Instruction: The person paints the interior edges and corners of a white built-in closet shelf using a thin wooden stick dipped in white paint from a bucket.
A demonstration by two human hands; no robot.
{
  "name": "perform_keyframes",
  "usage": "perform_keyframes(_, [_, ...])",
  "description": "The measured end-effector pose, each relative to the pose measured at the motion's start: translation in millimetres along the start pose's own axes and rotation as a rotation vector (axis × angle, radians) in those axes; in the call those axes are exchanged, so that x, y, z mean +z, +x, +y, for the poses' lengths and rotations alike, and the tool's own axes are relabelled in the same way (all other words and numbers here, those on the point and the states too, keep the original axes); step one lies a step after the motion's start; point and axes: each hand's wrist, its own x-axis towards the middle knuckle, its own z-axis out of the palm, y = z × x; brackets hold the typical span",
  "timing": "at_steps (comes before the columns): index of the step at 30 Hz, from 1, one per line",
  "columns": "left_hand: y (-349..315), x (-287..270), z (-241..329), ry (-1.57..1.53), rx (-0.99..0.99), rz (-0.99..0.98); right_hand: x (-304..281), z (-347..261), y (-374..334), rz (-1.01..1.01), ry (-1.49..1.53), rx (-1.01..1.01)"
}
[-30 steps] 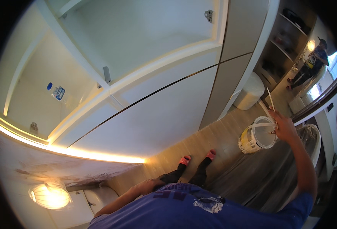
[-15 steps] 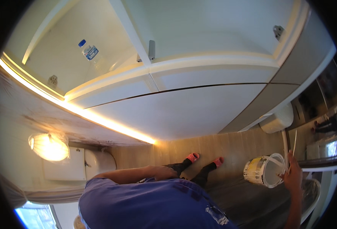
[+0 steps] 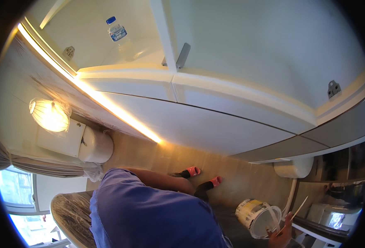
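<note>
My right hand [image 3: 281, 236] is at the lower right, fingers closed around a thin pale stick [image 3: 300, 209] that points up and away. Right beside that hand is a white paint bucket [image 3: 245, 215] with yellow and dark markings, its open mouth toward me. A white band, perhaps its handle, crosses the mouth and runs to my fingers; whether they also grip it I cannot tell. My left arm reaches across my front in a blue sleeve, and the left hand [image 3: 185, 185] is low by my legs. Its fingers are hidden, and I see nothing in it.
Open white cabinets [image 3: 240, 37] stretch overhead; a water bottle [image 3: 118, 32] stands inside. A bright light strip [image 3: 116, 109] edges the wall panel. A wrapped lamp [image 3: 50, 115] hangs left. Plastic-wrapped furniture [image 3: 68, 215] stands behind me. A white rounded object [image 3: 294, 167] sits right on the wooden floor [image 3: 149, 157].
My view has turned and shifted, so the cabinets slide right and down. The bucket and right hand now appear lower and further left, with the stick still held.
</note>
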Motion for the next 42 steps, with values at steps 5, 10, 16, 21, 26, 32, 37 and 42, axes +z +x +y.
perform_keyframes(5, [14, -87, 85, 0.106, 0.059, 0.011, -6, 11, -4, 0.023, -0.019, 0.068])
perform_keyframes(10, [72, -132, 101, 0.208, 0.109, -0.140, -40, -21, 8, 0.188, 0.238, 0.136])
perform_keyframes(16, [105, -196, 147, 0.360, 0.023, -0.017, -72, 3, 35, 0.120, 0.161, 0.258])
perform_keyframes(21, [60, -264, 191, -0.043, 0.069, 0.413, -73, 6, 73, -0.067, 0.179, 0.430])
perform_keyframes(26, [69, -230, 123, -0.150, -0.054, 0.536, -2, 47, 94, 0.173, 0.243, 0.032])
perform_keyframes(32, [43, -200, 101, -0.236, -0.311, 0.315, 72, 79, 127, 0.209, 0.299, 0.122])
perform_keyframes(37, [36, -203, 105, -0.293, -0.307, 0.418, 113, 70, 153, 0.235, 0.361, 0.201])
perform_keyframes(42, [34, -184, 105, -0.393, -0.335, 0.522, 149, 82, 159, 0.275, 0.345, 0.285])
